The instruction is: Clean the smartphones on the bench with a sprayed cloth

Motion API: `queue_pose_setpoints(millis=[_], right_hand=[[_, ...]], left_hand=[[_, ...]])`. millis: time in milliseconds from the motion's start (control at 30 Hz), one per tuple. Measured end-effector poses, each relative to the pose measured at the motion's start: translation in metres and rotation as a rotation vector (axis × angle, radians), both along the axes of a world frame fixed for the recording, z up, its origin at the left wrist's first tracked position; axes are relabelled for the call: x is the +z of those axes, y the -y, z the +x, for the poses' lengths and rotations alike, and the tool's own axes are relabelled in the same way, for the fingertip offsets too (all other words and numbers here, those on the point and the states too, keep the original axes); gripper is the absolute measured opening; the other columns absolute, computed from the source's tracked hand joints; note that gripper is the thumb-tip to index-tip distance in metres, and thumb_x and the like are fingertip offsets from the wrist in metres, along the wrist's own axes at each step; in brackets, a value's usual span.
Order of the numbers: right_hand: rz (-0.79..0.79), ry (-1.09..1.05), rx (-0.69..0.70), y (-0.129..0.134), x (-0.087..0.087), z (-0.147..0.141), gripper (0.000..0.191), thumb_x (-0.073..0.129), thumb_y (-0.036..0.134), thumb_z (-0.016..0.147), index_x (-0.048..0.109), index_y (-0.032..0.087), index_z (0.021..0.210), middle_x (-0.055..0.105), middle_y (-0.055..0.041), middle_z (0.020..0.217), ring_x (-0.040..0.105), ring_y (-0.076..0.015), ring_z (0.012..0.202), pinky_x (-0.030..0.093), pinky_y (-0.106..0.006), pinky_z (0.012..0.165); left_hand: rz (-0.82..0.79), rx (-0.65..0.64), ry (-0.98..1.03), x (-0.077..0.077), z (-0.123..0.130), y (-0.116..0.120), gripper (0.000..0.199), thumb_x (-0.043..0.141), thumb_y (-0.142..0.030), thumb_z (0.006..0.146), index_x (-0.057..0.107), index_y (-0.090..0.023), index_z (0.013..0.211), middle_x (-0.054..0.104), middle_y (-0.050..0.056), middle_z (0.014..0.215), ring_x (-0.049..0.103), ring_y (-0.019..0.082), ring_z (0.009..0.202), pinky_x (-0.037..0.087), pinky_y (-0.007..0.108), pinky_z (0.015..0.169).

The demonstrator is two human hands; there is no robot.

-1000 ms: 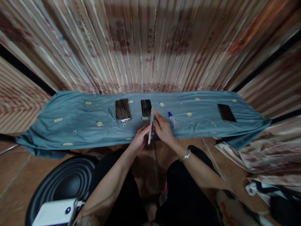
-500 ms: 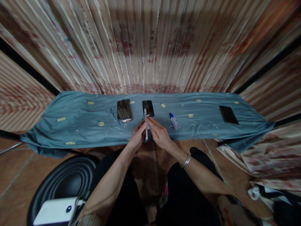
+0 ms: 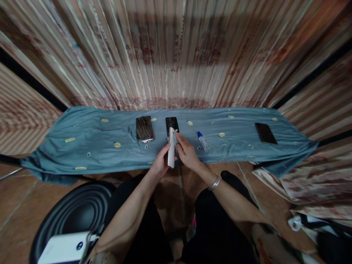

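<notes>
Slim white phone-like slab [image 3: 171, 148], lower centre of frame, tilted on edge, my left hand [image 3: 161, 161] gripping it, my right hand [image 3: 187, 151] curled at its right side. Right: blue-capped clear plastic bottle [image 3: 203, 141]. Left: stack of dark glossy phones [image 3: 145, 128]. Beneath: blue-green patterned cloth [image 3: 236, 146].

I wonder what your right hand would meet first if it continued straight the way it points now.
The right hand would probably meet the white slab in the left hand first, though depth is unclear.
</notes>
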State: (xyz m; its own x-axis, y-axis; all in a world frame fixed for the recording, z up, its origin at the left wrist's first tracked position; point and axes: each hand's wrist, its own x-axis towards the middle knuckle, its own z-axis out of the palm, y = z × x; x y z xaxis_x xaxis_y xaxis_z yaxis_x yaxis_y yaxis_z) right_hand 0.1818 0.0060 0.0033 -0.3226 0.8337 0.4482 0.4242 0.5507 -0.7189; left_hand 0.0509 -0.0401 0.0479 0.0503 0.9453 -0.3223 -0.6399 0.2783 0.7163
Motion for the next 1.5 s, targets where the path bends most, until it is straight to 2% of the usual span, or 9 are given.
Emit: queue_pose_setpoints(millis=[167, 333, 600, 900, 1033, 1167, 1267, 1400, 1500], right_hand=[[0.005, -0.017, -0.029, 0.003, 0.004, -0.002, 0.054, 0.036, 0.021, 0.096, 0.035, 0.027, 0.150, 0.041, -0.0027, 0.154, 0.038, -0.0190, 0.142, 0.029, -0.044, 0.121], [0.114, 0.001, 0.001, 0.006, 0.010, -0.002, 0.054, 0.032, 0.020, 0.098, 0.030, 0.024, 0.152, 0.035, -0.0054, 0.157, 0.029, -0.0194, 0.147, 0.026, -0.045, 0.122], [0.081, 0.022, -0.011, 0.003, 0.001, -0.003, 0.055, 0.033, 0.019, 0.098, 0.030, 0.027, 0.152, 0.038, -0.0037, 0.156, 0.034, -0.0192, 0.145, 0.030, -0.046, 0.120], [0.163, 0.061, 0.036, 0.016, 0.011, -0.007, 0.054, 0.033, 0.019, 0.099, 0.030, 0.027, 0.152, 0.032, -0.0055, 0.159, 0.030, -0.0206, 0.146, 0.030, -0.045, 0.120], [0.157, 0.057, 0.015, 0.012, 0.010, -0.006, 0.056, 0.032, 0.018, 0.099, 0.028, 0.030, 0.153, 0.031, -0.0035, 0.159, 0.031, -0.0210, 0.146, 0.030, -0.046, 0.120], [0.154, 0.056, 0.026, 0.012, 0.006, -0.007, 0.055, 0.032, 0.018, 0.099, 0.028, 0.029, 0.153, 0.033, -0.0051, 0.158, 0.032, -0.0211, 0.145, 0.031, -0.046, 0.120], [0.172, 0.073, 0.047, 0.016, 0.009, -0.009, 0.057, 0.033, 0.017, 0.098, 0.027, 0.029, 0.153, 0.032, -0.0043, 0.159, 0.031, -0.0214, 0.146, 0.031, -0.045, 0.120], [0.239, 0.087, 0.079, 0.021, 0.020, -0.011, 0.059, 0.033, 0.015, 0.097, 0.025, 0.030, 0.154, 0.031, -0.0031, 0.159, 0.029, -0.0208, 0.147, 0.030, -0.045, 0.121], [0.257, 0.094, 0.067, 0.018, 0.024, -0.009, 0.059, 0.032, 0.014, 0.098, 0.024, 0.030, 0.154, 0.031, -0.0031, 0.159, 0.029, -0.0196, 0.147, 0.030, -0.045, 0.121]], left_hand=[[-0.027, -0.006, -0.009, 0.001, 0.000, 0.001, 0.032, 0.075, -0.037, 0.070, 0.067, -0.014, 0.091, 0.067, 0.003, 0.076, 0.065, 0.016, 0.070, 0.052, 0.022, 0.053], [-0.065, 0.002, -0.032, -0.001, 0.001, 0.001, 0.022, 0.068, -0.032, 0.076, 0.067, -0.014, 0.088, 0.069, 0.004, 0.076, 0.066, 0.016, 0.071, 0.053, 0.023, 0.056], [-0.045, 0.037, 0.049, 0.003, -0.003, -0.001, 0.025, 0.062, -0.034, 0.083, 0.067, -0.015, 0.098, 0.070, 0.003, 0.076, 0.065, 0.014, 0.062, 0.052, 0.023, 0.053], [-0.104, 0.082, 0.094, 0.007, -0.003, -0.001, 0.021, 0.056, -0.031, 0.089, 0.068, -0.015, 0.097, 0.067, 0.000, 0.067, 0.059, 0.011, 0.052, 0.049, 0.021, 0.050], [-0.100, 0.065, 0.076, 0.005, -0.003, 0.000, 0.023, 0.057, -0.032, 0.089, 0.069, -0.017, 0.102, 0.070, 0.001, 0.071, 0.060, 0.011, 0.053, 0.052, 0.022, 0.055], [-0.101, 0.092, 0.089, 0.005, -0.006, -0.001, 0.021, 0.057, -0.032, 0.088, 0.069, -0.016, 0.097, 0.070, 0.000, 0.071, 0.061, 0.011, 0.054, 0.052, 0.022, 0.053], [-0.100, 0.085, 0.077, 0.005, -0.008, -0.003, 0.023, 0.062, -0.034, 0.085, 0.069, -0.016, 0.097, 0.071, 0.001, 0.073, 0.064, 0.012, 0.058, 0.053, 0.023, 0.057], [-0.043, 0.076, 0.058, 0.004, -0.004, -0.003, 0.030, 0.064, -0.034, 0.082, 0.069, -0.016, 0.106, 0.074, 0.003, 0.084, 0.070, 0.018, 0.079, 0.056, 0.026, 0.072], [-0.051, 0.059, 0.045, 0.002, 0.000, -0.001, 0.024, 0.061, -0.029, 0.084, 0.070, -0.015, 0.103, 0.074, 0.003, 0.083, 0.071, 0.018, 0.081, 0.056, 0.025, 0.072]])
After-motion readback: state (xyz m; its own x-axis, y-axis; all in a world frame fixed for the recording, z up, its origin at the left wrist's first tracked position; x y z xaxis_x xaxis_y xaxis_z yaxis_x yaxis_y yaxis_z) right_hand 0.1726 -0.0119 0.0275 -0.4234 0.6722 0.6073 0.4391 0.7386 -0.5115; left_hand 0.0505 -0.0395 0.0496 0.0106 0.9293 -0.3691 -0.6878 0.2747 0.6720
